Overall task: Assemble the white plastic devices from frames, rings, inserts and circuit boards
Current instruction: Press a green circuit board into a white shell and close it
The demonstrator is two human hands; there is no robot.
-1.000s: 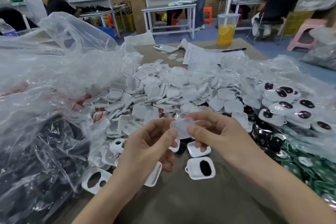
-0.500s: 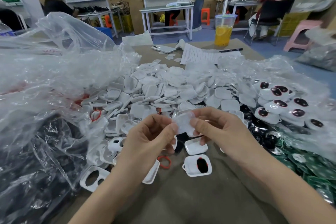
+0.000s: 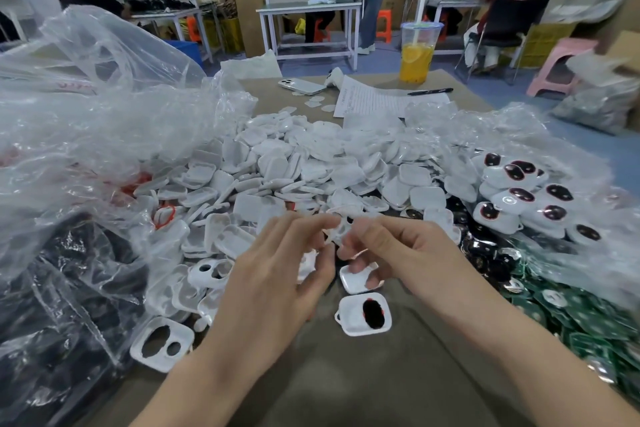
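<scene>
Head view, left hand: the left hand [image 3: 273,288] is up over the table [image 3: 346,381], with its fingertips curled in and pinching a small white piece [image 3: 336,231].
Head view, right hand: the right hand [image 3: 408,253] meets it from the other side, thumb and forefinger nipped on the same piece and the lower fingers loosely bent.
The piece: it is held in the air between both sets of fingertips, just above the near edge of the white shell pile [image 3: 294,166]. It is too blurred to say whether it is a frame or an insert.
On the table below: a white shell with a dark insert [image 3: 365,314] lies face up, and a plain shell [image 3: 356,280] sits just behind it under the right fingers.
Spare parts: a two-hole frame [image 3: 162,343] lies near left, a red ring [image 3: 165,215] shows in the pile, and green circuit boards [image 3: 571,319] are heaped at right.
Finished units: they are stacked in the bag at right [image 3: 526,198].
Step in hand: by the look of it, the piece is being turned or seated by fingertip, early in one unit's build.
Next move: it calls for squaring the piece up and then pressing it evenly into a shell.
</scene>
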